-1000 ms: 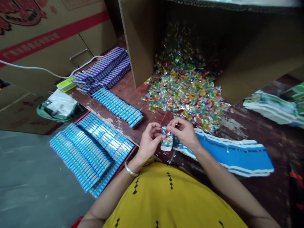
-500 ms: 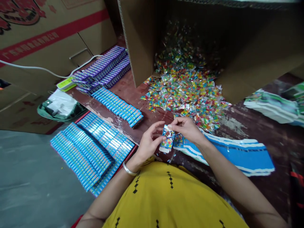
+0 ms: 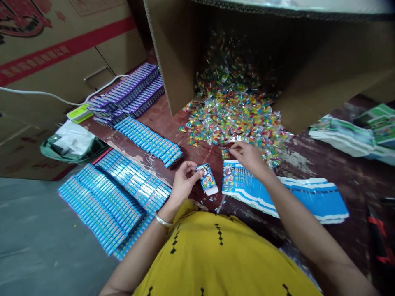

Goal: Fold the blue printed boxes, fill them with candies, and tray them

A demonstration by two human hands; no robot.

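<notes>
Candy packet (image 3: 226,153) and box (image 3: 208,181)
Left hand (image 3: 184,181) gripped the box; right hand (image 3: 249,158) pinched the packet near the candy pile (image 3: 233,119).

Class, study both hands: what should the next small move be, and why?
Probably the right hand should draw the candy packet beside its thumb and forefinger toward the box. The left hand holds that box, a white flap showing at its near end; whether the packet is gripped is hard to tell.
</notes>
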